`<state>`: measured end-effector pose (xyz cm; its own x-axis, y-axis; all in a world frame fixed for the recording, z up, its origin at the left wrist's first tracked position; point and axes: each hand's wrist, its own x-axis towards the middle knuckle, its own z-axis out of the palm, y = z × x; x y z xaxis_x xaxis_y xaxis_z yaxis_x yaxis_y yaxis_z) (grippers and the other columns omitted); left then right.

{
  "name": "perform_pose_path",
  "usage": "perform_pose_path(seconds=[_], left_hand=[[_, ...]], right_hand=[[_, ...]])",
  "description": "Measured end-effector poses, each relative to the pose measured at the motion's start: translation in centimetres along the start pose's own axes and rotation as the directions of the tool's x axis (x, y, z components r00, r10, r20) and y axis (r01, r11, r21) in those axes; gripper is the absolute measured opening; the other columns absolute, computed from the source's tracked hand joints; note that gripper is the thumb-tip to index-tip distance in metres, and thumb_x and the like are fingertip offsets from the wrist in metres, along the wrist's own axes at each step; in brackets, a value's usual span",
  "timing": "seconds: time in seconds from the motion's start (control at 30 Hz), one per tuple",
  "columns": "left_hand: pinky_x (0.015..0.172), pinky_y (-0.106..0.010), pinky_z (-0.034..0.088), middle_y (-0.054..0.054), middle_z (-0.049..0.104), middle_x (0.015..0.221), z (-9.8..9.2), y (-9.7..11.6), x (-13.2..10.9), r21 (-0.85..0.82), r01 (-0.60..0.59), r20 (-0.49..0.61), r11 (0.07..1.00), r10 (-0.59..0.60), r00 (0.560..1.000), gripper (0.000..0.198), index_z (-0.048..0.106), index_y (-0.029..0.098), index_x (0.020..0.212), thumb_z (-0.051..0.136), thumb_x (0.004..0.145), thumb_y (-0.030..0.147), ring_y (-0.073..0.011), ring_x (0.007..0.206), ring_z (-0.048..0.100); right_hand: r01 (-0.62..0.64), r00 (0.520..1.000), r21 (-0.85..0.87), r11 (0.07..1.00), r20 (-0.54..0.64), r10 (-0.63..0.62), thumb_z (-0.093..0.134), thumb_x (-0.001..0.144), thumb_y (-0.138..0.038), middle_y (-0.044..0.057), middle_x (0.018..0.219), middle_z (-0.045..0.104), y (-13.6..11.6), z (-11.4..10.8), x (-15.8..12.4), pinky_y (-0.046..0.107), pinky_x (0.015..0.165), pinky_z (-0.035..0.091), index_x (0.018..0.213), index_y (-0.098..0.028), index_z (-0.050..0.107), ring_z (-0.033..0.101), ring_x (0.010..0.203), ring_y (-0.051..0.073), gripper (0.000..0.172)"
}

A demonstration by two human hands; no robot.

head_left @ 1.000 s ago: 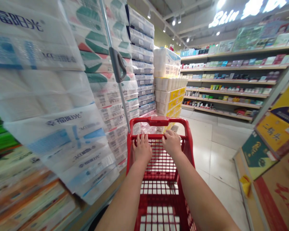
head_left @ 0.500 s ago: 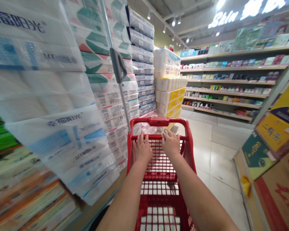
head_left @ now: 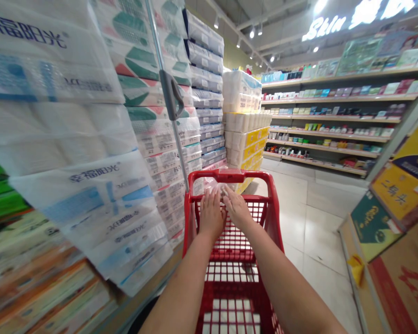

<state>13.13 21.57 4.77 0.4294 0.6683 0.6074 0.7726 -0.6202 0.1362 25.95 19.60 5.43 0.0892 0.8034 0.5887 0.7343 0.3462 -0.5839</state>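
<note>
My left hand (head_left: 212, 214) and my right hand (head_left: 237, 208) lie close together on the top crossbar of a red plastic shopping cart (head_left: 195, 208), their fingers over the bar. The fingertips nearly meet at the middle, just below the cart's red front handle (head_left: 229, 175). The cart's mesh basket shows no goods. Tall stacks of plastic-wrapped toilet paper packs (head_left: 90, 199) rise close beside the cart on the left, and a metal pole (head_left: 170, 120) with a grey clip stands against them.
A stack of yellow-and-white wrapped tissue rolls (head_left: 245, 139) stands ahead. A tiled floor (head_left: 316, 232) runs along the right, past store shelves of small boxed goods (head_left: 320, 162). Printed cardboard boxes (head_left: 393, 260) stand at the lower right.
Both hands have slid inward along the crossbar and now nearly touch; earlier they sat well apart. The cart and the stacks hardly shift in view.
</note>
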Motion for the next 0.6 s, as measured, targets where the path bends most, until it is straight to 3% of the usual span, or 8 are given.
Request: perform_pose_path(seconds=[0.1,0.17,0.23,0.37,0.47,0.53,0.6], left_hand=[[0.118,-0.045,0.026,-0.012,0.032,0.155,-0.1,0.7,0.0,-0.088,-0.191,0.036,0.978,0.195,0.98,0.064,0.024,0.012,0.15,0.042,0.089,0.023,-0.0226,0.147,0.019],[0.118,-0.046,0.025,-0.009,0.034,0.154,-0.1,1.1,0.1,-0.078,-0.211,0.077,0.974,0.217,0.973,0.064,0.026,0.016,0.15,0.044,0.088,0.021,-0.0226,0.146,0.02],[0.118,-0.047,0.024,-0.006,0.037,0.154,-0.3,1.1,0.1,-0.023,-0.172,0.101,0.985,0.174,0.98,0.061,0.031,0.022,0.148,0.044,0.089,0.021,-0.0227,0.146,0.02],[0.117,-0.049,0.026,-0.002,0.039,0.152,-0.3,0.4,0.2,0.105,0.054,0.048,0.993,-0.06,0.997,0.049,0.042,0.027,0.143,0.038,0.094,0.028,-0.0267,0.142,0.029],[0.116,-0.05,0.026,-0.007,0.038,0.152,-0.1,-0.1,0.2,0.133,0.194,-0.045,0.972,-0.19,0.981,0.049,0.044,0.019,0.142,0.036,0.095,0.032,-0.0306,0.141,0.03],[0.116,-0.048,0.027,-0.009,0.039,0.151,0.0,-0.1,0.2,0.109,0.155,-0.044,0.982,-0.151,0.988,0.049,0.046,0.015,0.14,0.037,0.095,0.033,-0.03,0.142,0.028],[0.117,-0.045,0.026,-0.008,0.042,0.149,0.1,0.0,0.2,0.073,0.035,0.005,0.997,-0.036,0.999,0.048,0.048,0.016,0.138,0.04,0.094,0.034,-0.0278,0.143,0.027]], right_hand=[[-0.077,0.995,0.268,0.96,-0.036,0.089,0.027,0.1,-0.047,0.006,0.151,0.038,-0.4,-0.1,0.2,0.036,0.112,0.034,0.152,-0.023,0.025,0.039,0.137,0.016,0.057],[-0.109,0.986,0.39,0.914,-0.073,0.149,0.025,0.1,-0.049,0.005,0.151,0.04,-0.4,-0.2,0.4,0.034,0.109,0.038,0.151,-0.022,0.025,0.04,0.136,0.015,0.058],[-0.135,0.967,0.425,0.895,-0.139,0.211,0.03,0.099,-0.048,0.007,0.145,0.048,-0.2,-0.4,0.5,0.034,0.106,0.042,0.147,-0.021,0.036,0.047,0.131,0.017,0.055],[-0.189,0.928,0.215,0.958,-0.28,0.246,0.042,0.093,-0.03,0.009,0.123,0.065,0.5,-1.0,0.4,0.036,0.101,0.044,0.122,-0.018,0.063,0.06,0.115,0.021,0.037],[-0.187,0.956,-0.049,0.981,-0.238,0.17,0.043,0.088,-0.019,0.008,0.111,0.07,1.0,-1.0,0.1,0.037,0.099,0.043,0.108,-0.02,0.07,0.062,0.107,0.021,0.033],[-0.142,0.98,-0.187,0.972,-0.164,0.112,0.047,0.087,-0.018,0.006,0.111,0.07,1.2,-0.8,-0.1,0.039,0.101,0.039,0.105,-0.023,0.07,0.06,0.108,0.022,0.03],[-0.093,0.992,-0.272,0.958,-0.106,0.066,0.049,0.089,-0.02,0.005,0.116,0.069,1.2,-0.6,-0.2,0.042,0.103,0.035,0.108,-0.024,0.069,0.057,0.113,0.022,0.028]])
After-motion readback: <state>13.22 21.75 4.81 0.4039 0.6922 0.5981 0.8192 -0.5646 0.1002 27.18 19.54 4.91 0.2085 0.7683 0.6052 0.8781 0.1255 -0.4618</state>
